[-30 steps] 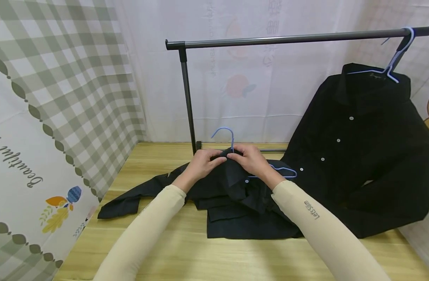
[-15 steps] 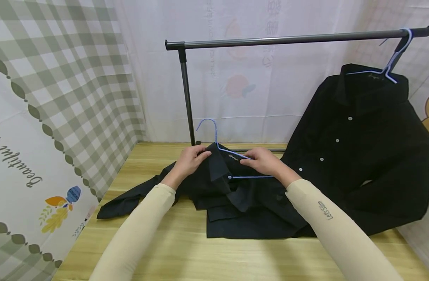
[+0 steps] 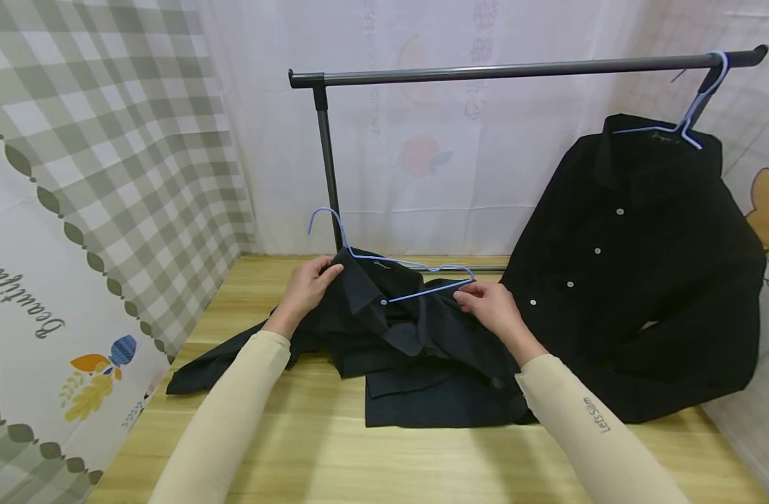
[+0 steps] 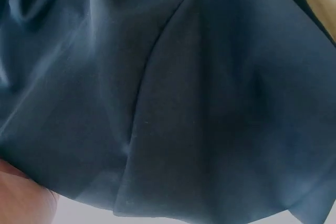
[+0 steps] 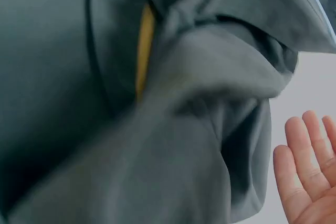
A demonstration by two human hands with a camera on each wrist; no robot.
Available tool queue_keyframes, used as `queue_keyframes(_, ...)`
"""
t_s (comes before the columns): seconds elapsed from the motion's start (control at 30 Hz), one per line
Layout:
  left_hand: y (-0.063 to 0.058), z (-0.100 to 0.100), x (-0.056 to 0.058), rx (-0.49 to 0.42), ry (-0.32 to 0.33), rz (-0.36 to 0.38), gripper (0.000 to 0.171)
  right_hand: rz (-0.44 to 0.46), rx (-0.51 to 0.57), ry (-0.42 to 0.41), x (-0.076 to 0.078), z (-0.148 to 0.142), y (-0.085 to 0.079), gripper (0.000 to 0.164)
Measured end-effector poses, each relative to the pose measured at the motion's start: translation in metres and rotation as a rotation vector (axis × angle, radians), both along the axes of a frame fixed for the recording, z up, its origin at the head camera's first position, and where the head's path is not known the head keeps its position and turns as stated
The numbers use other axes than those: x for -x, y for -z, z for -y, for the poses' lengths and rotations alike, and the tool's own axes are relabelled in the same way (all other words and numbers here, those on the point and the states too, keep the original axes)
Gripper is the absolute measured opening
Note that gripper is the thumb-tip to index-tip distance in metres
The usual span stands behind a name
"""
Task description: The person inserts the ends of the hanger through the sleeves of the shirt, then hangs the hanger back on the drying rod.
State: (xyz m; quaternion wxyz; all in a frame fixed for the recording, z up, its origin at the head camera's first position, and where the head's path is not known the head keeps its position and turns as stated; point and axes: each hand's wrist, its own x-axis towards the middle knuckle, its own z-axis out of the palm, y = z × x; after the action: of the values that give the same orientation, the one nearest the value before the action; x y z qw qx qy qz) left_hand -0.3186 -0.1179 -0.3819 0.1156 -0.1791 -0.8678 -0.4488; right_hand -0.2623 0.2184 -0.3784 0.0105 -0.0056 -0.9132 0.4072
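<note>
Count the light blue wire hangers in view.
2. One light blue wire hanger sits in the dark shirt on the table; another hangs on the black rail, carrying the black buttoned shirt.

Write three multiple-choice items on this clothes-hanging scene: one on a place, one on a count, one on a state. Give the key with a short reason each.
1. Where does the loose black shirt lie?
A. on the wooden table
B. on the rail
C. on the floor

2. How many blue hangers show?
A. one
B. two
C. four

3. How is the hung shirt fastened?
A. unbuttoned, wide open
B. zipped
C. buttoned down the front

Key: 1 A, it spreads over the table between the left hand and the right hand. 2 B, one hanger in the loose shirt, another hanger on the rail. 3 C, white buttons close its front.
</note>
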Motion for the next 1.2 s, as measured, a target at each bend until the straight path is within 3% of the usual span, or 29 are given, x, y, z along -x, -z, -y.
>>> queue_keyframes(0.2, -0.012, -0.001, -0.004, 0.006, -0.009, -0.02, 0.027, 0.083, -0.008, -0.044, -0.008, 0.026, 0.006, 0.044)
queue_keyframes(0.37, -0.02, -0.009, -0.008, -0.017, 0.02, -0.034, 0.026, 0.062, -0.1, -0.059, -0.008, 0.039, 0.008, 0.054)
queue_keyframes(0.6, -0.024, -0.012, -0.011, -0.084, 0.052, 0.001, 0.028, 0.055, -0.184, -0.075, -0.007, 0.047, 0.01, 0.053)
queue_keyframes(0.73, -0.026, -0.012, -0.012, -0.111, 0.061, 0.011, 0.028, 0.031, -0.22, -0.088, -0.006, 0.048, 0.009, 0.036)
queue_keyframes(0.83, -0.026, -0.011, -0.011, -0.142, 0.075, 0.019, 0.028, -0.039, -0.209, -0.034, -0.005, 0.044, 0.008, 0.038)
queue_keyframes(0.97, -0.024, -0.007, -0.009, -0.145, 0.06, 0.001, 0.028, -0.168, -0.157, 0.131, -0.002, 0.034, 0.003, 0.036)
queue_keyframes(1.1, -0.017, -0.003, -0.006, -0.04, 0.018, -0.071, 0.024, -0.264, -0.104, 0.259, 0.002, 0.022, -0.002, 0.027)
queue_keyframes(1.2, -0.01, 0.0, -0.003, 0.033, 0.011, -0.141, 0.021, -0.29, -0.078, 0.267, 0.004, 0.015, -0.007, 0.024)
